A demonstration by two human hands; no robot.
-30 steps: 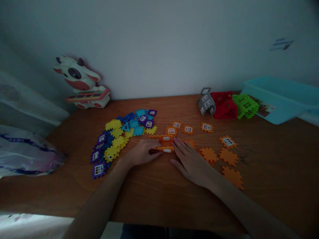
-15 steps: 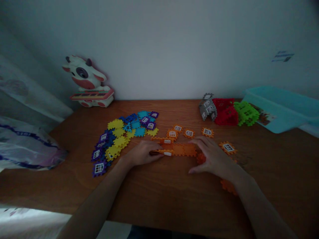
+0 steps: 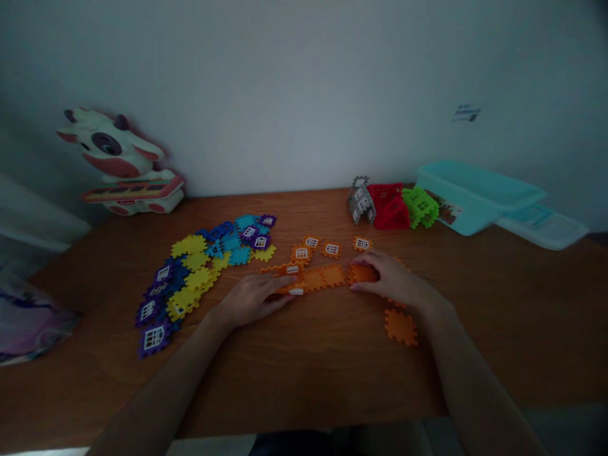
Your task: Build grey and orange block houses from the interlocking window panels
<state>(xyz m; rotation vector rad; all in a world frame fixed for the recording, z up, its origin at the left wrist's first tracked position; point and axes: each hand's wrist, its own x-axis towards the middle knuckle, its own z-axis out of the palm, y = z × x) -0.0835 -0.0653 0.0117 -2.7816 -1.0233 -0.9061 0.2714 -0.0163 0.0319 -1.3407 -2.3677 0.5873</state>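
Observation:
My left hand (image 3: 254,297) is closed around the left end of a joined orange strip of interlocking tiles (image 3: 323,277), where small walls with white windows stand up. At the strip's right end, my right hand (image 3: 392,278) grips a loose orange tile (image 3: 361,273) between thumb and fingers; I cannot tell whether it touches the strip. Another plain orange tile (image 3: 400,326) lies just below my right hand, and more are partly hidden under it. Behind the strip lie several orange window tiles (image 3: 331,249).
Yellow tiles (image 3: 190,245), blue tiles and purple window tiles (image 3: 154,337) are spread at left. A cow keyboard toy (image 3: 128,164) stands behind them. At back right are grey (image 3: 361,201), red (image 3: 390,206) and green (image 3: 420,206) built pieces beside a turquoise bin (image 3: 475,190). A plastic bag (image 3: 33,316) sits far left.
My right hand has moved from the strip to the loose tiles on the right and now holds one by the strip's end. My left hand stays on the strip. The view has turned right.

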